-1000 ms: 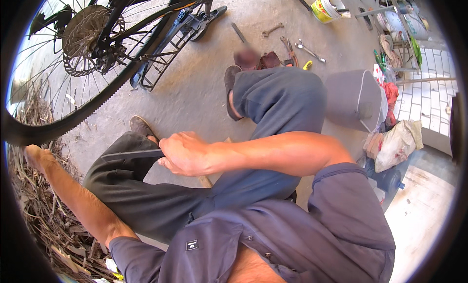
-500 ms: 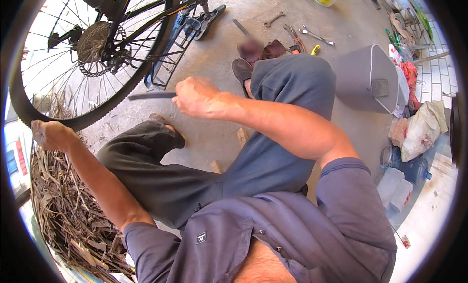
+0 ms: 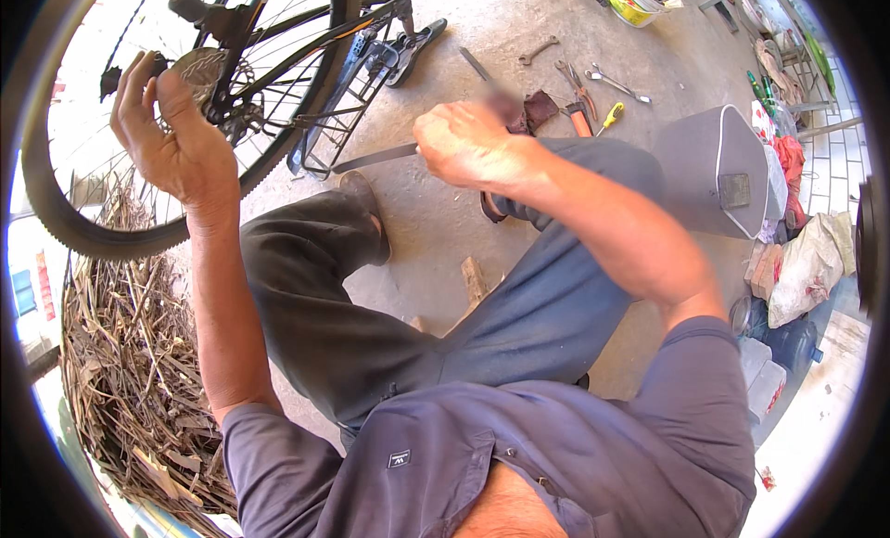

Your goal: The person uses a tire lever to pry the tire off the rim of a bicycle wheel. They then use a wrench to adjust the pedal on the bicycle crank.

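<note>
Since half a second ago, our left hand (image 3: pixel 176 139) has risen from low beside the dry stalks to the wheel's hub, and our right hand (image 3: pixel 464 144) has shifted rightward with its tool, now above the raised knee.

From the head view, our left hand reaches up against the sprocket (image 3: pixel 202 72) at the centre of the wheel (image 3: pixel 65 227); its fingers (image 3: pixel 139 79) curl loosely around the sprocket's edge, the thumb lying across its face. Our right hand is closed in a fist around the handle of a flat metal bar (image 3: pixel 371 158), which points left toward the rack (image 3: pixel 348 93) lying on the floor (image 3: pixel 436 232).

Beyond the right hand, on the floor, lie a wrench (image 3: pixel 538 49), pliers (image 3: pixel 577 91) with red grips, a yellow-handled screwdriver (image 3: pixel 609 117) and a second spanner (image 3: pixel 616 83). A grey bin (image 3: pixel 714 172) lies tipped at the right, with bags (image 3: pixel 807 269) near it. A yellow tub (image 3: pixel 632 2) stands at the top edge. Dry stalks (image 3: pixel 130 371) pile at the lower left, under the tyre. We sit on the floor with both legs bent.
</note>
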{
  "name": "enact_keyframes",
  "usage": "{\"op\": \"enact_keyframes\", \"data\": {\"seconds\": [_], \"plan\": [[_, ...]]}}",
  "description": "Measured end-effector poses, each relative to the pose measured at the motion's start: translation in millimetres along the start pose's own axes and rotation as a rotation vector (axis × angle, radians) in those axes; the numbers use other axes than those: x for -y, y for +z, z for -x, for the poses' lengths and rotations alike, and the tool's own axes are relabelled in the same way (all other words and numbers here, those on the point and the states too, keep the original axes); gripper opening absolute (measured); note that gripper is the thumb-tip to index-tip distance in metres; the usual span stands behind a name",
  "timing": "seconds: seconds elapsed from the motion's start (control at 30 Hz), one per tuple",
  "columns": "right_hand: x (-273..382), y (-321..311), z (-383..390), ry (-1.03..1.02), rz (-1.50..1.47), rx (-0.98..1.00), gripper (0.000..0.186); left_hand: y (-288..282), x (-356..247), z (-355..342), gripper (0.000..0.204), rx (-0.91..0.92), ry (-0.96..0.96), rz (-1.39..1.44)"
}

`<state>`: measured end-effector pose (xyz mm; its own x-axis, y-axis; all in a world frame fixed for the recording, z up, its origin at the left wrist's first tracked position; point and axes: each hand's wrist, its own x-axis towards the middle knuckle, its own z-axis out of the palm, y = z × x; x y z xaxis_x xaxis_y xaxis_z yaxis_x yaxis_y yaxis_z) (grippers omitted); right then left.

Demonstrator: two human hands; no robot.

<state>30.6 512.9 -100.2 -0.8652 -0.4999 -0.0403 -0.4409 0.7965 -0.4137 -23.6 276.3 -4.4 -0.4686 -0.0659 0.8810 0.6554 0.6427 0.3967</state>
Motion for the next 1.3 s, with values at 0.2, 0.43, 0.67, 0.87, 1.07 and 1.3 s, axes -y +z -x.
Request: {"op": "enact_keyframes", "data": {"seconds": [0.2, 0.43, 0.67, 0.87, 1.07, 1.3], "plan": [[-46, -40, -35, 0.076, 0.168, 0.279, 0.014, 54, 13, 0, 0.021, 0.406, 0.222, -0.027], [-147, -4, -75, 0.352, -0.023, 0.353, 0.031, 86, 23, 34, 0.044, 1.742, -0.079, -0.225], [-240, 68, -76, 0.564, -0.238, 0.248, 0.034, 109, 23, 41, 0.054, 1.705, -0.095, 0.005], [-268, 115, -68, 0.714, -0.414, 0.201, 0.034, 110, 29, 43, 0.059, 1.835, -0.218, -0.083], [-266, 163, -53, 0.959, -0.686, 0.048, 0.031, 117, 43, 48, 0.063, 1.849, -0.227, -0.163], [-255, 176, -64, 1.011, -0.780, -0.027, 0.027, 119, 39, 46, 0.061, 1.859, -0.223, -0.093]]}}
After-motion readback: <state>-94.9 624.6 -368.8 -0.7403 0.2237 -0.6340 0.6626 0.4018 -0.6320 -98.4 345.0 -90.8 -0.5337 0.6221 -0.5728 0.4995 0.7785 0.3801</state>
